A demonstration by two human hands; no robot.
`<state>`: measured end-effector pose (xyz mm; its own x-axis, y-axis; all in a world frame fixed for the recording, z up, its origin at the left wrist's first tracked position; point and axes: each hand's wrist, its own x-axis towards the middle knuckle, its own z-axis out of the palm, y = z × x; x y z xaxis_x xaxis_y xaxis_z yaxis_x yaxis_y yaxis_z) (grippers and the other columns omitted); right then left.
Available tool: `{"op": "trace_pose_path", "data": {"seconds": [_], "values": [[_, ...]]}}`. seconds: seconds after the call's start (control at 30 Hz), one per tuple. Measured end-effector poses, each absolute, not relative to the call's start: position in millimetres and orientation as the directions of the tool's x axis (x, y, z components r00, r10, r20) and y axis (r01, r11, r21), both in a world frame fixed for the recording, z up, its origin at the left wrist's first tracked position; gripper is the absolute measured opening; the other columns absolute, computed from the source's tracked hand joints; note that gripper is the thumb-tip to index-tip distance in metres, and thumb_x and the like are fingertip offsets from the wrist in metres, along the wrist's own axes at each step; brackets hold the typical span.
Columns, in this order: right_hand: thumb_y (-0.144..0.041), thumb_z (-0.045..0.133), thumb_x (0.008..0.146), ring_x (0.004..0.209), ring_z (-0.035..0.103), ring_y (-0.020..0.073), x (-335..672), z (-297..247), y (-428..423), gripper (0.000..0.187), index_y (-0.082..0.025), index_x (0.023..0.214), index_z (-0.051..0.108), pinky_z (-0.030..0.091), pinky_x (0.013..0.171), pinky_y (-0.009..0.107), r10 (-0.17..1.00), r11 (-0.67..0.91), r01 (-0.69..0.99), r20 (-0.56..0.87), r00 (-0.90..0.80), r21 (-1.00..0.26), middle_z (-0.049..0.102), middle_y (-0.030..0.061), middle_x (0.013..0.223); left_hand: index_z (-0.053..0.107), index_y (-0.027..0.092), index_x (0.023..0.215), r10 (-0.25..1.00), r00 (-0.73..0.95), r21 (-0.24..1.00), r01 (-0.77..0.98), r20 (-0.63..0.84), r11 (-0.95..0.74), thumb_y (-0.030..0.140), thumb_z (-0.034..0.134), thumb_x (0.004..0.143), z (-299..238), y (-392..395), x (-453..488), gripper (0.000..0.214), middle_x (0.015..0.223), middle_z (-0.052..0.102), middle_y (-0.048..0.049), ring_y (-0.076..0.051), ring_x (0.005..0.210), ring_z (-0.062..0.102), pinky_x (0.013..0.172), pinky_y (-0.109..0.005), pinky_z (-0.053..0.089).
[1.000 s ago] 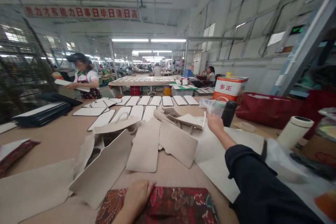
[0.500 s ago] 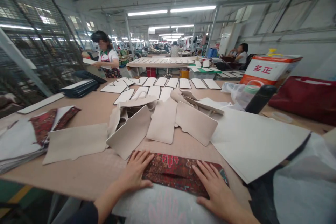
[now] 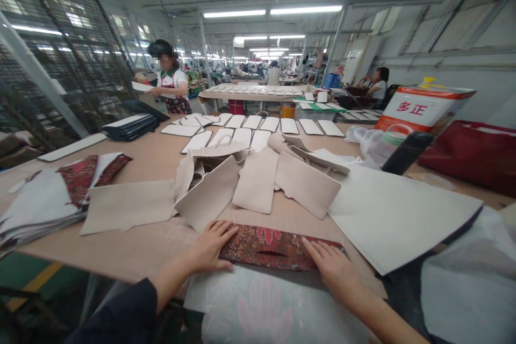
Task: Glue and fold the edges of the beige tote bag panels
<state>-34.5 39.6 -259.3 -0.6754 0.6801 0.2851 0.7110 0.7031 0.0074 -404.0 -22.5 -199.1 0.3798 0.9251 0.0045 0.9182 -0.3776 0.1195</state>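
Note:
A dark red patterned fabric strip (image 3: 252, 244) with a dark slit near its middle lies at the table's near edge. My left hand (image 3: 212, 247) rests on its left end, fingers stretched out and thumb by the near edge. On the right end lies my right hand (image 3: 332, 266) with its fingers extended flat; its thumb is hard to see. Nearer to me spreads a whitish sheet (image 3: 306, 306) with a faint pink hand shape on it. Just beyond the strip are several loose beige leather-like panels (image 3: 256, 180).
Patterned cloth and white sheets (image 3: 38, 201) are piled at left. A large white sheet (image 3: 403, 209) covers the right side, near a black bottle (image 3: 407, 153) and a red bag (image 3: 471, 156). White panels with dark edges (image 3: 242, 140) lie farther back. A co-worker (image 3: 169, 78) stands at far left.
The view has shifted slightly, so the scene sits a little farther right. My hands stay at the strip's two ends, and the strip appears flatter and slightly farther from me.

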Motion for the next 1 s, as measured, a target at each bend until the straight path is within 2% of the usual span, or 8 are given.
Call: {"op": "trace_pose_path", "data": {"seconds": [0.1,0.2,0.27,0.37,0.53,0.67,0.9,1.0], "values": [[-0.004,0.039,0.065,0.100,0.058,0.0242,-37,-225,66,0.065,-0.020,0.128,0.045,0.046,0.084,0.037,0.768,0.639,0.747,0.101,-0.632,-0.182,0.063,0.0085,0.112,0.036,0.021,0.134,0.934,0.356,0.204,0.915,0.003,-0.349,0.057,0.065,0.060,-190,-12,-407,0.087,0.139,0.038,-0.0127,-0.032,0.126,0.033,0.105,-0.045,0.022],[-0.012,0.047,0.067,0.094,0.061,0.0213,-35,-193,110,0.054,-0.025,0.118,0.054,0.047,0.078,0.030,0.820,0.530,0.795,-0.061,-0.570,-0.296,0.065,0.0033,0.106,0.050,0.022,0.124,0.962,0.272,0.445,0.865,-0.033,-0.230,0.038,0.060,0.067,-174,12,-413,0.060,0.124,0.055,-0.0070,-0.027,0.113,0.049,0.099,-0.037,0.034],[-0.016,0.048,0.071,0.087,0.062,0.0217,-33,-179,138,0.043,-0.022,0.112,0.058,0.047,0.076,0.030,0.851,0.490,0.824,-0.050,-0.524,-0.285,0.067,0.0054,0.099,0.057,0.019,0.115,0.988,0.148,0.622,0.779,-0.053,-0.083,0.034,0.055,0.070,-164,33,-420,0.048,0.112,0.063,-0.0057,-0.025,0.104,0.056,0.093,-0.033,0.040],[-0.020,0.044,0.078,0.099,0.057,0.0280,-33,-174,156,0.041,-0.012,0.117,0.053,0.042,0.086,0.040,0.898,0.437,0.868,0.069,-0.434,-0.236,0.061,0.0151,0.110,0.054,0.012,0.117,1.000,-0.024,0.741,0.671,-0.015,0.027,0.042,0.055,0.072,-164,58,-429,0.054,0.120,0.058,-0.0105,-0.027,0.109,0.053,0.093,-0.033,0.040],[-0.026,0.043,0.082,0.112,0.048,0.0228,-43,-204,105,0.037,-0.017,0.116,0.054,0.035,0.097,0.036,0.839,0.544,0.803,0.181,-0.514,-0.245,0.055,0.0101,0.120,0.038,0.009,0.130,0.996,-0.094,0.794,0.605,-0.002,0.059,0.048,0.058,0.071,-194,63,-434,0.073,0.131,0.047,-0.0161,-0.026,0.116,0.047,0.096,-0.034,0.038],[-0.028,0.054,0.076,0.116,0.044,0.0259,-45,-239,66,0.048,-0.020,0.123,0.048,0.031,0.100,0.044,0.730,0.669,0.727,0.316,-0.606,-0.153,0.051,0.0091,0.126,0.039,0.012,0.130,0.982,-0.184,0.814,0.576,0.040,0.075,0.040,0.067,0.064,-214,61,-437,0.077,0.131,0.048,-0.0135,-0.025,0.118,0.046,0.099,-0.032,0.036],[-0.026,0.047,0.082,0.112,0.047,0.0268,-21,-279,102,0.044,-0.012,0.123,0.046,0.038,0.094,0.043,0.764,0.531,0.843,0.476,-0.435,-0.082,0.052,0.0147,0.123,0.045,0.009,0.124,0.937,-0.341,0.779,0.608,0.080,0.155,0.036,0.067,0.064,-224,66,-434,0.070,0.119,0.056,-0.0145,-0.027,0.108,0.054,0.092,-0.036,0.041],[-0.026,0.046,0.082,0.110,0.049,0.0259,-14,-283,117,0.040,-0.013,0.120,0.049,0.039,0.092,0.042,0.762,0.544,0.834,0.470,-0.446,-0.090,0.054,0.0132,0.122,0.041,0.010,0.127,0.897,-0.380,0.684,0.718,0.228,0.131,0.035,0.062,0.072,-225,60,-427,0.064,0.126,0.049,-0.0177,-0.029,0.114,0.048,0.096,-0.041,0.037]]}}
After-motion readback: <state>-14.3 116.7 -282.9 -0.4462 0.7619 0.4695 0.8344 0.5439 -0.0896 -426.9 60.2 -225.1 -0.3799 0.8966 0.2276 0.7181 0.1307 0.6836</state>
